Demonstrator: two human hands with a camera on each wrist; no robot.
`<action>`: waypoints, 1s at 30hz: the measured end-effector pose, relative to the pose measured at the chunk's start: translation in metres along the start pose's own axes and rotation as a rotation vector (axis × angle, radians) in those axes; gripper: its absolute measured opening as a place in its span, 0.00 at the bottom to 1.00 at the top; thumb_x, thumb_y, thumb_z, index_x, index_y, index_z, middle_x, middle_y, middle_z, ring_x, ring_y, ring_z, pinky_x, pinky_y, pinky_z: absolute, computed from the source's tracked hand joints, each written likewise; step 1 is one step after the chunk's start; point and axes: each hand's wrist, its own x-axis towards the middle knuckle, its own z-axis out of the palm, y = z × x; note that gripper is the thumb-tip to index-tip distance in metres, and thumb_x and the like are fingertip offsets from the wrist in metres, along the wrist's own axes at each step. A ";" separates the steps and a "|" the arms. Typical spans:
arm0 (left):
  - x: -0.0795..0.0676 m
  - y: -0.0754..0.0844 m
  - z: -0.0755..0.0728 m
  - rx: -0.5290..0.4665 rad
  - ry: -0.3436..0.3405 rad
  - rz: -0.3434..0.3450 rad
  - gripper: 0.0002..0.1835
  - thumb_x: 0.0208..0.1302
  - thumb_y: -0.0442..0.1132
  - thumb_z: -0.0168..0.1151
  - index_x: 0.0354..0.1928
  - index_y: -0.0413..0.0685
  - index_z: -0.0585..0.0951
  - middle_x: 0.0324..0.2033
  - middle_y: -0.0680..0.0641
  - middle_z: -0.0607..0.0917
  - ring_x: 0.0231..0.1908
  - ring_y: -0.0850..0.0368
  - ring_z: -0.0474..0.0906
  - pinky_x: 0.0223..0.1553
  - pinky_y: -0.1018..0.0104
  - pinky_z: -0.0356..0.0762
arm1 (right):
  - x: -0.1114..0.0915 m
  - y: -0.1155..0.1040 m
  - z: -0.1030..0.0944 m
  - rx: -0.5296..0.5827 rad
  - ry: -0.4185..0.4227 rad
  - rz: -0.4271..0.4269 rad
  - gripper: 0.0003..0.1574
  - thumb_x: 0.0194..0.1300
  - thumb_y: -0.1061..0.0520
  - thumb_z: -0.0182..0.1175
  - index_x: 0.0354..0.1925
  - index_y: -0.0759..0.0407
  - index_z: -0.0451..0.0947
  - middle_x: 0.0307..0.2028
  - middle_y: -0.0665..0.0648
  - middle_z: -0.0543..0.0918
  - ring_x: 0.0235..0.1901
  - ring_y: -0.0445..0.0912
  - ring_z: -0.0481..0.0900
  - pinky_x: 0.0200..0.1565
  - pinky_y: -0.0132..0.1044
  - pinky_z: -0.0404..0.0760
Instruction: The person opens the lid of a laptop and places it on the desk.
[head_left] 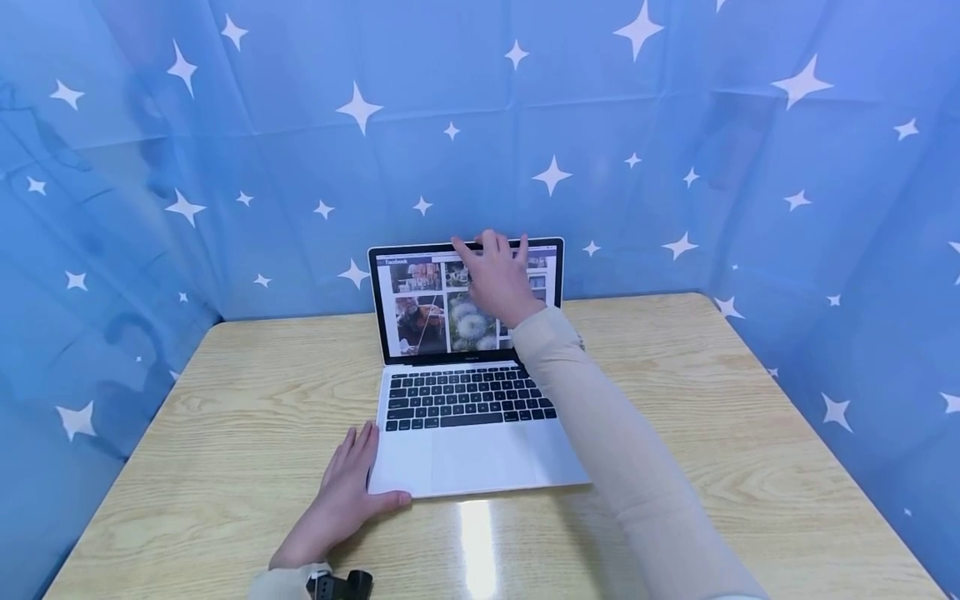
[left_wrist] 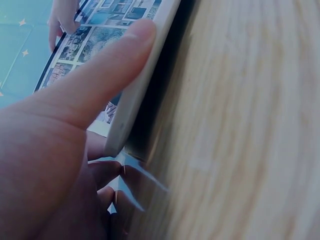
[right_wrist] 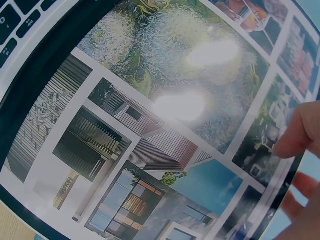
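An open silver laptop (head_left: pixel 480 458) with a black keyboard (head_left: pixel 465 400) sits on the wooden table. Its lit screen (head_left: pixel 420 321) stands raised and displays a page of photos. My right hand (head_left: pixel 501 282) grips the top edge of the screen; the right wrist view has the thumb (right_wrist: pixel 292 137) over the front side and fingers by the edge. At the near left corner, my left hand (head_left: pixel 347 492) holds the base. Its thumb (left_wrist: pixel 107 72) lies along the front edge, while its other fingers are at the left side, partly hidden behind the corner.
The wooden table (head_left: pixel 262 400) extends on both sides of the laptop. A blue curtain with white stars (head_left: pixel 450 75) hangs behind and along both sides. My right forearm (head_left: pixel 630 450) crosses over the laptop's right part. A dark band with a device (head_left: pixel 341 585) circles my left wrist.
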 end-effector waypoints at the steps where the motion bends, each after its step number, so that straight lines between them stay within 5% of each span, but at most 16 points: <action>1: 0.000 0.000 0.000 -0.001 0.000 0.001 0.64 0.35 0.73 0.59 0.68 0.39 0.47 0.67 0.39 0.45 0.66 0.40 0.32 0.62 0.43 0.33 | 0.000 0.000 0.000 -0.001 -0.003 0.000 0.46 0.56 0.58 0.52 0.68 0.36 0.45 0.57 0.58 0.60 0.59 0.54 0.56 0.58 0.66 0.37; 30: -0.002 -0.001 0.001 0.001 0.019 0.003 0.64 0.33 0.72 0.60 0.68 0.40 0.48 0.67 0.40 0.46 0.66 0.41 0.33 0.61 0.42 0.34 | 0.009 0.002 0.006 0.014 -0.051 0.016 0.50 0.56 0.52 0.58 0.68 0.33 0.40 0.58 0.57 0.58 0.59 0.53 0.55 0.58 0.65 0.40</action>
